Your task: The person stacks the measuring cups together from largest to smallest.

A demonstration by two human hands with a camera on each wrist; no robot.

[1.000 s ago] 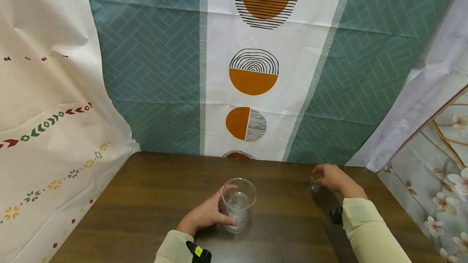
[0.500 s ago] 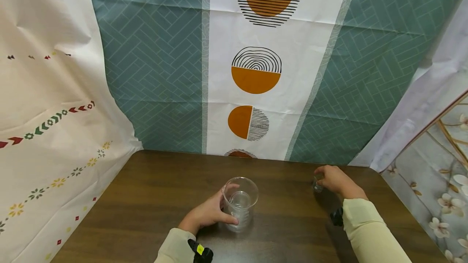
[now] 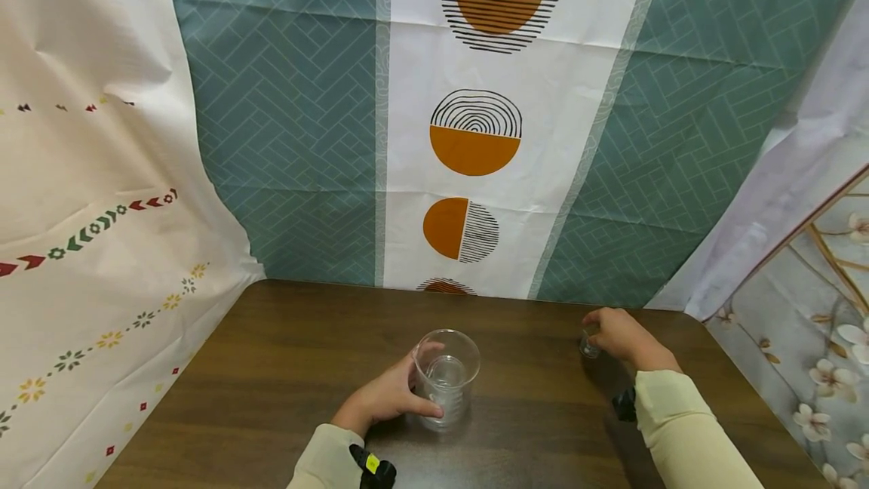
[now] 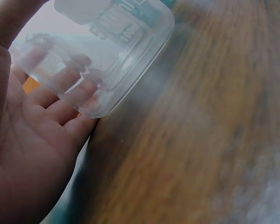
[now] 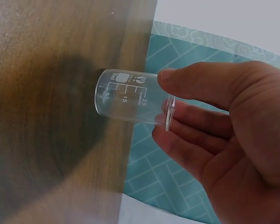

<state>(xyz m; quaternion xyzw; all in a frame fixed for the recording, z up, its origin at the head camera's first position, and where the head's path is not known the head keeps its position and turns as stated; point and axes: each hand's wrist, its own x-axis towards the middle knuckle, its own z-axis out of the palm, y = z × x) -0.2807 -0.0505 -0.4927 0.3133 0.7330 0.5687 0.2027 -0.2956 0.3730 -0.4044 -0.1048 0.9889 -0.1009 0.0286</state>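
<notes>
A large clear beaker [image 3: 456, 383] stands upright at mid-table, and my left hand [image 3: 390, 397] grips its left side, thumb in front and fingers behind. Ring-like outlines and printed marks show through its wall, including "100ml" on the glass [image 4: 126, 56] in the left wrist view; a smaller beaker seems nested inside. Far to the right, my right hand [image 3: 624, 334] holds a tiny clear beaker [image 3: 588, 345] near its rim between thumb and fingers. White graduations up to 25 mark this little beaker [image 5: 123, 95] in the right wrist view; its base is at the tabletop.
The brown wooden table [image 3: 305, 338] ends at a green and white patterned cloth [image 3: 285, 172] behind. A cream embroidered cloth [image 3: 102, 262] hangs at the left, a floral cloth [image 3: 808, 345] at the right. Bare wood lies between the two beakers.
The head view has shifted slightly. Both hands keep their holds on the beakers, which have not visibly moved on the table.
</notes>
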